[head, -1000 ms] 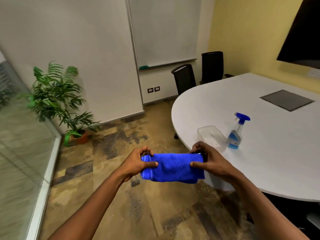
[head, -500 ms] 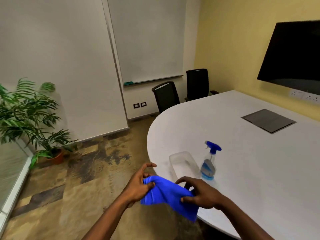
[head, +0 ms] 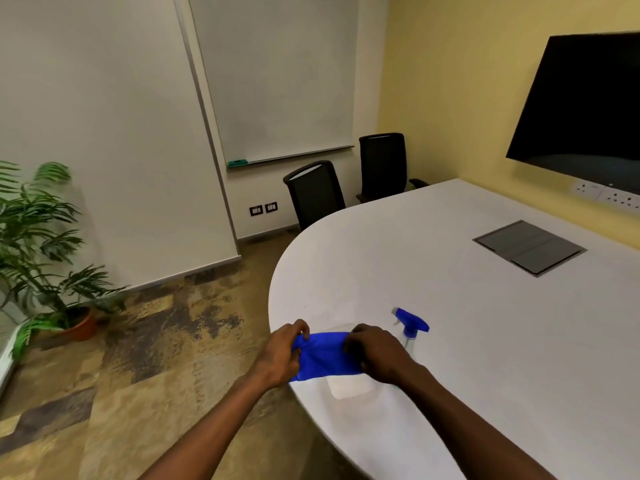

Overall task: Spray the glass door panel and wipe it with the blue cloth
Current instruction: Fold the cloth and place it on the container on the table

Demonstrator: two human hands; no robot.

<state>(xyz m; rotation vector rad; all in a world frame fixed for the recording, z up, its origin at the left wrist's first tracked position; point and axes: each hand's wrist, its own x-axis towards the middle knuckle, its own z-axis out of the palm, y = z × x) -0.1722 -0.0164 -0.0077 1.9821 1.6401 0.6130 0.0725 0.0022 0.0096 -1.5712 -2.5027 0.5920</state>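
Blue cloth point(head: 323, 356) held bunched between both hands over near edge of white oval table point(head: 485, 306). Left hand point(head: 280, 355) pinches its left end, fingers curled shut on fabric; right hand point(head: 375, 355) grips right end, fingers closed. Clear plastic container point(head: 349, 388) on table directly under cloth. Spray bottle point(head: 410, 325), blue trigger head, upright just beyond right hand. Potted plant point(head: 45, 258) far left on floor.
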